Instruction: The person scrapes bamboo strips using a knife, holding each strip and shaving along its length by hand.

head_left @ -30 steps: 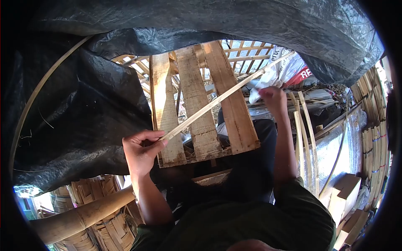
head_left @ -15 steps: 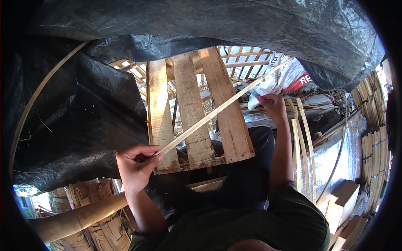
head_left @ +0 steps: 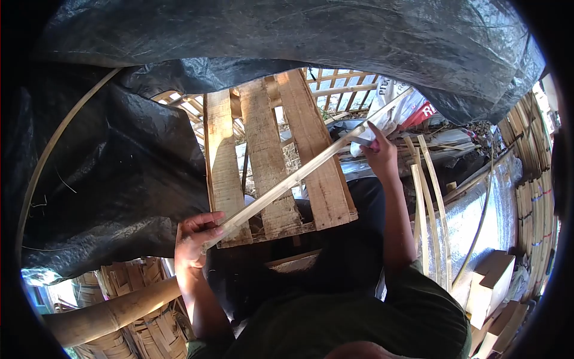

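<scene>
My left hand [head_left: 194, 240] pinches the lower end of a long, pale bamboo strip [head_left: 293, 178]. The strip slants up to the right, across a slatted wooden board [head_left: 257, 167] in front of my lap. Toward its far end, my right hand [head_left: 380, 154] is closed round a small knife [head_left: 360, 141]; a bit of pinkish handle and a short grey blade show. The right index finger stretches up to the strip. The blade lies just under or against the strip; I cannot tell which.
Black plastic sheeting [head_left: 107, 173] hangs at left and overhead. Several upright bamboo strips [head_left: 433, 209] stand right of my right arm. A thick bamboo pole [head_left: 113, 312] lies at lower left, a cardboard box [head_left: 491, 287] at lower right. Behind the board is a printed white sack [head_left: 391, 107].
The strip has rolled to show a broader face. My right hand has moved slightly left and down, its index finger now reaching the strip. My left hand has shifted a little right and down.
</scene>
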`<state>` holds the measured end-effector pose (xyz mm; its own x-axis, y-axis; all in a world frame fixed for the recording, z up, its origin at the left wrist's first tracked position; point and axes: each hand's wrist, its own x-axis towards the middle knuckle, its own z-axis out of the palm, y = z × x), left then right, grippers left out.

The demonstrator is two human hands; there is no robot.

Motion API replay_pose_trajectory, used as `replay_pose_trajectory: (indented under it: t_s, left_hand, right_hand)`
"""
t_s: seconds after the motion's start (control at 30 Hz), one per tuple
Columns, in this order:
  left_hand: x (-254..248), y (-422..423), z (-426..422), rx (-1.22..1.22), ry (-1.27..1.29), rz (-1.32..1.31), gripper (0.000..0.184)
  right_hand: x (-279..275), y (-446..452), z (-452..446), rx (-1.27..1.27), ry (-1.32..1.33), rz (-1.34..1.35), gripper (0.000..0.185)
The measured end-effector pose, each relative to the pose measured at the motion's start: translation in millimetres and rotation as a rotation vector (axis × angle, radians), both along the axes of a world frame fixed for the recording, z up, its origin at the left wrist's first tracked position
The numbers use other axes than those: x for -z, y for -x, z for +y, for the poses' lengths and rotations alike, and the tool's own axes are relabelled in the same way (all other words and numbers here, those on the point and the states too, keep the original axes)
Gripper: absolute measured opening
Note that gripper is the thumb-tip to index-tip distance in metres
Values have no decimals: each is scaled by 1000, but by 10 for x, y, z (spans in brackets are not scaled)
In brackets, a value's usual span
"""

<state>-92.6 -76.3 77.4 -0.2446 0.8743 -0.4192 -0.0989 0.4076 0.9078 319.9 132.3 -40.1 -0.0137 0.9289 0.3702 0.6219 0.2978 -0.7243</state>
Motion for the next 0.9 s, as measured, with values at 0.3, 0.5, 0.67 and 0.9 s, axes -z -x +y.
replay_pose_trajectory:
  t_s: [0.3,0.5,0.67,0.9]
  left_hand:
    - [-138,457,-464,62,8,-232,47]
    - [-316,521,-927,-96,-171,-35,31]
    - [-442,672,-1146,-264,-547,-286,56]
    - [-683,442,-743,-7,-890,-847,50]
  right_hand:
    - [80,149,177,-219,-281,-321,34]
    - [-298,284,-294,-270,-349,-272,30]
    - [-727,313,-738,-218,-291,-334,24]
    - [-909,-35,-654,-109,-231,-51,24]
